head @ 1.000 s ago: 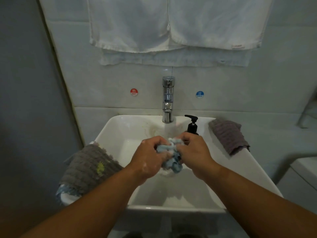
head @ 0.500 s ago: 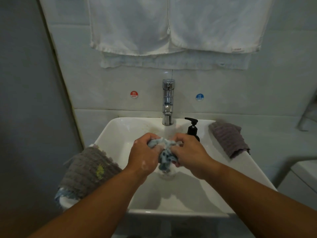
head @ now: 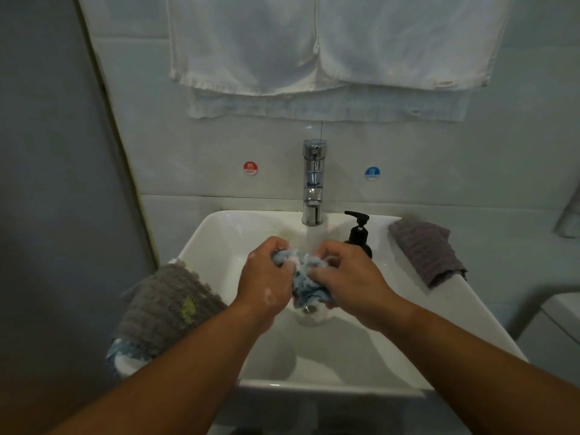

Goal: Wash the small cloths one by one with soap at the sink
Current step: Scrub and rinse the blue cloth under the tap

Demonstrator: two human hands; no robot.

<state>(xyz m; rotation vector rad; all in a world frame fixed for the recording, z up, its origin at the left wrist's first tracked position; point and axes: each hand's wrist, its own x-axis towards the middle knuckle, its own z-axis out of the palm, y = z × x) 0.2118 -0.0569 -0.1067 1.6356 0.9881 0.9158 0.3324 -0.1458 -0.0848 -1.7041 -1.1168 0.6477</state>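
The step in hand is the scrubbing of one small cloth. Both hands are over the middle of the white rectangular ceramic sink (head: 216, 246). The left hand (head: 266, 277) and the right hand (head: 351, 284) each have their fingers curled tight into the crumpled, sudsy light-blue terry cloth (head: 306, 277), which is bunched between them just below the spout. A pale stream seems to fall on it there. I judge the next move to be a rinse and a wring under that stream. The cloth would then go to one side of the sink and another be picked up.

Counted:
- **White cotton towels (head: 251, 42):** at least two hang on the wall above the sink. A paler layer behind them may be a third.
- **Sink:** one.
- **Waiting cloths:** a dark-grey ribbed cloth with a yellow-green spot (head: 166, 306) is draped over the sink's left rim. A blue-and-white scrap (head: 122, 353) peeps from under it. A mauve-grey ribbed cloth (head: 426, 249) lies on the right rim.
- **Hands:** two.
- **Chrome pillar tap (head: 313, 183):** one, at the sink's back edge.
- **Black pump soap bottle (head: 359, 235):** one, just right of the tap.
- **Round stickers:** two above the sink, a red sticker (head: 250, 168) and a blue sticker (head: 372, 173).
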